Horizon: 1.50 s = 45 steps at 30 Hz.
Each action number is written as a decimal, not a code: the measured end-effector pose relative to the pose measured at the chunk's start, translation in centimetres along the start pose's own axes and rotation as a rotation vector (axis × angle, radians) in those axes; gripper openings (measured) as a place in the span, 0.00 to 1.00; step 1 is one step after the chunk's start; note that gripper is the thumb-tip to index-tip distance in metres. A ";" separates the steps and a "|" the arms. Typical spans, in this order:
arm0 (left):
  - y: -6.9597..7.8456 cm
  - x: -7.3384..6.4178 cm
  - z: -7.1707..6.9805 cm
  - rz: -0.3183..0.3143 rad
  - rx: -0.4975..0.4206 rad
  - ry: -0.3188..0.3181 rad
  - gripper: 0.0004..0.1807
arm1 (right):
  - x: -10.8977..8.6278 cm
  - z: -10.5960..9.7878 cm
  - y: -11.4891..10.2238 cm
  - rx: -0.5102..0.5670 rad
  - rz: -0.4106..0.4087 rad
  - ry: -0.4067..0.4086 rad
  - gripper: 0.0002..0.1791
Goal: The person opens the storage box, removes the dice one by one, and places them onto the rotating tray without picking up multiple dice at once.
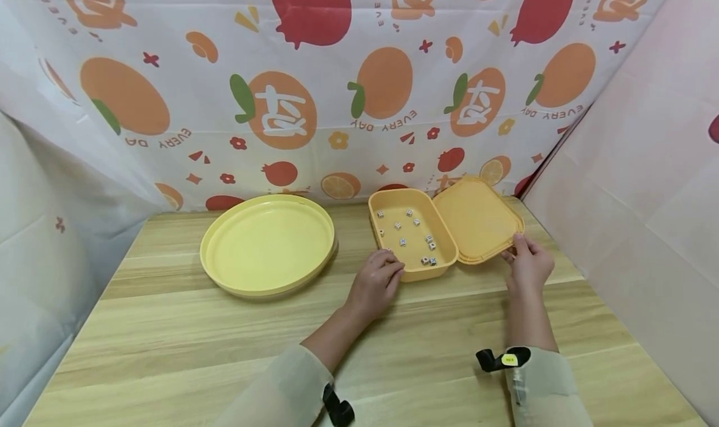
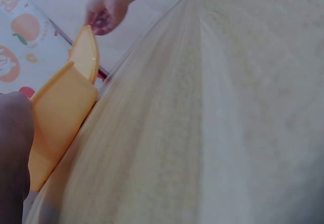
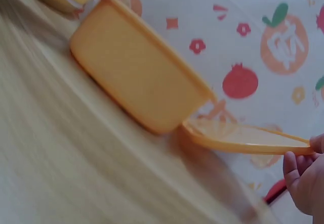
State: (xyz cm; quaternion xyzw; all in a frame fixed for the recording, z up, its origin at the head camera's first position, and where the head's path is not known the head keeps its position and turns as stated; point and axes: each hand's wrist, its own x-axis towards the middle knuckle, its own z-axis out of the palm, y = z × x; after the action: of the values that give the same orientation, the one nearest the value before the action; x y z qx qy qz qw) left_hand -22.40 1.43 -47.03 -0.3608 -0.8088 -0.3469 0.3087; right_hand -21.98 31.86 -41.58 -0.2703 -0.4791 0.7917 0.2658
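Table edges: the wooden table meets a fruit-printed cloth along its far side; its right edge slants close past the lid, beside a pale side cloth, and its left edge runs well apart from the box.
Orange box: the open box stands upright at the far side, right of centre, its far rim near the printed cloth.
Dice: small white dice lie scattered over the box floor, some in touching pairs toward the near right.
Lid: the orange lid spreads out right of the box, its left edge at the box's right side; whether the two are joined I cannot tell. Its right part is held up off the wood.
Room: a strip of wood separates the box from the round yellow tray at far left; the broad stretch of wood lies on the near side, crossed by both forearms.
Left hand: the left hand comes in from the near left, knuckles up, fingers curled over the box's near left corner, gripping its rim.
Right hand: the right hand reaches straight in from the near right, pinching the lid's near right corner, thumb above and fingers below.
Sleeves: pale cuffs end short of both wrists.
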 end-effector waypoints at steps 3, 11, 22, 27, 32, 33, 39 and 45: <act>0.1 -0.1 0.0 -0.007 -0.005 -0.001 0.06 | 0.9 -1.2 0.7 0.021 0.094 0.027 0.06; 0.2 0.0 0.1 -0.015 -0.021 0.007 0.05 | 3.0 -3.3 2.5 -0.224 0.113 0.020 0.26; 0.2 0.1 0.1 -0.011 -0.008 0.017 0.04 | 3.3 -3.7 3.0 -0.378 0.059 0.006 0.26; 0.3 0.1 0.0 -0.026 -0.009 0.007 0.05 | 3.3 -3.7 3.0 -0.424 0.034 0.017 0.25; 0.3 0.0 -0.1 -0.021 -0.007 0.013 0.05 | 3.1 -3.5 2.9 -0.593 -0.040 0.028 0.23; 0.3 0.0 -0.1 -0.022 -0.006 0.014 0.05 | 3.0 -3.4 2.9 -0.660 -0.070 0.027 0.23; 0.2 -0.1 -0.2 -0.025 -0.018 0.023 0.05 | 1.8 -1.5 3.0 -0.874 -0.364 -0.016 0.19; 0.2 -0.2 0.0 -0.030 -0.032 0.018 0.05 | -1.3 2.6 3.3 -0.777 -0.739 -0.212 0.12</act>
State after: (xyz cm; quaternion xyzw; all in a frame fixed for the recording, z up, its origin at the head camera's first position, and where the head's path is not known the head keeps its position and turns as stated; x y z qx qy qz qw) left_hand -22.13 1.51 -47.07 -0.3505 -0.8057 -0.3674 0.3049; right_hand -23.39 28.06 -43.30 -0.0812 -0.8235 0.4333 0.3570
